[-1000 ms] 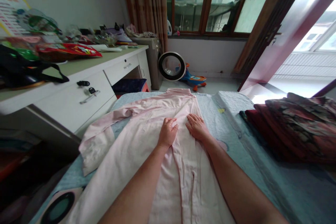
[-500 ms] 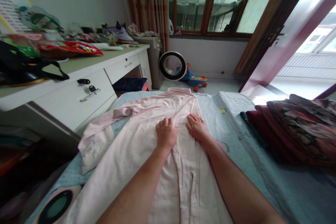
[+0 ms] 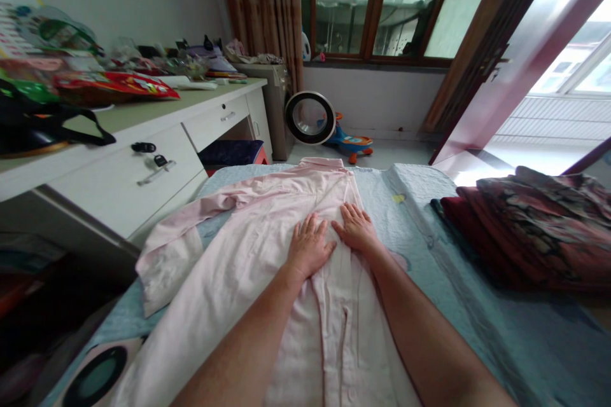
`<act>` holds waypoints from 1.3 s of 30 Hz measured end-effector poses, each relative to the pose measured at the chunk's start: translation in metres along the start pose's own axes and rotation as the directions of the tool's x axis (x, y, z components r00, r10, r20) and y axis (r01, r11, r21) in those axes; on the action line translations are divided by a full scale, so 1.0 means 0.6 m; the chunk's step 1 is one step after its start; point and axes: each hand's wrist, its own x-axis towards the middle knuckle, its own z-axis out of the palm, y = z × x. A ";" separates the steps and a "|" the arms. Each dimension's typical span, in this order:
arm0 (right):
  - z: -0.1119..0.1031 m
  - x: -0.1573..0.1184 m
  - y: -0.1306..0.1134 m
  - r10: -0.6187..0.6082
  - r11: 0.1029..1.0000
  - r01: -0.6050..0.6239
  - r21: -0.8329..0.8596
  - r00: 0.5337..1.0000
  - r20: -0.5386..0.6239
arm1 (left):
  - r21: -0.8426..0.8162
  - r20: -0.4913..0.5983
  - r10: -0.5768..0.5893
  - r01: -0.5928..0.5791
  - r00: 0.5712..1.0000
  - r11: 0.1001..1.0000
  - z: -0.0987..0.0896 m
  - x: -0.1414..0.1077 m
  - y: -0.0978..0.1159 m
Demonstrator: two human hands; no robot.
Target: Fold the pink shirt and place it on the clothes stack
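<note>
A long pale pink shirt [image 3: 238,267] lies spread on the light blue bed cover [image 3: 415,229], its collar at the far edge. One sleeve [image 3: 176,248] stretches out to the left; on the right the side is folded in, and a button placket runs down the middle. My left hand [image 3: 311,245] rests flat on the cloth with fingers apart. Just right of it, my right hand [image 3: 357,229] also lies flat on the shirt near its folded right edge, fingers spread. Neither hand grips anything.
A stack of folded dark red patterned cloth [image 3: 539,229] sits on the bed at right. The white desk [image 3: 157,165] on the left carries many packets. Beyond the bed are a washing machine with its round door [image 3: 310,117] open and a blue toy car [image 3: 351,143].
My left hand has uncurled from a loosely bent shape to lie flat with fingers spread. My right hand stays nearly in place. The view has shifted slightly.
</note>
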 end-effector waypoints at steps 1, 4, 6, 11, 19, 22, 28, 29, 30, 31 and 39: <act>-0.001 0.001 0.001 0.028 1.000 -0.028 -0.009 0.999 0.019 | 0.004 0.002 -0.002 0.002 1.000 1.000 0.001 0.000 0.000; -0.005 0.002 0.008 0.088 0.996 -0.087 -0.027 0.995 0.035 | 0.007 0.015 -0.004 0.004 1.000 1.000 0.002 0.001 -0.001; -0.007 0.002 0.014 0.125 0.992 -0.125 -0.030 0.992 0.028 | 0.000 0.024 -0.007 0.007 1.000 1.000 0.001 0.000 0.000; -0.006 0.002 0.026 0.236 0.972 -0.236 0.003 0.972 -0.007 | -0.021 0.012 -0.006 0.007 1.000 1.000 0.000 -0.001 0.002; 0.000 0.009 0.023 -0.081 0.995 0.088 0.052 0.989 -0.122 | -0.072 -0.016 -0.027 0.025 1.000 0.997 0.003 0.000 -0.001; -0.001 0.009 0.021 -0.129 0.990 0.132 0.055 0.991 -0.047 | -0.069 -0.019 -0.025 0.024 0.999 0.997 0.002 0.000 -0.001; -0.005 0.009 0.018 -0.014 1.000 0.015 0.017 0.998 -0.056 | -0.057 -0.015 -0.027 0.026 1.000 0.998 0.004 0.001 -0.001; -0.005 0.009 0.018 0.005 1.000 -0.004 0.012 0.998 -0.060 | -0.056 -0.017 -0.027 0.026 0.999 0.998 0.004 0.001 -0.001; -0.004 0.009 0.019 0.023 1.000 -0.022 0.008 0.998 -0.064 | -0.054 -0.019 -0.027 0.026 0.999 0.998 0.005 0.001 -0.002; -0.002 0.009 0.020 0.037 0.999 -0.037 0.005 0.997 -0.066 | -0.053 -0.021 -0.027 0.026 0.999 0.998 0.006 0.001 -0.002; 0.003 0.007 0.020 0.087 0.996 -0.088 -0.009 0.994 -0.066 | -0.076 -0.033 -0.027 0.024 0.999 0.997 0.006 0.001 -0.002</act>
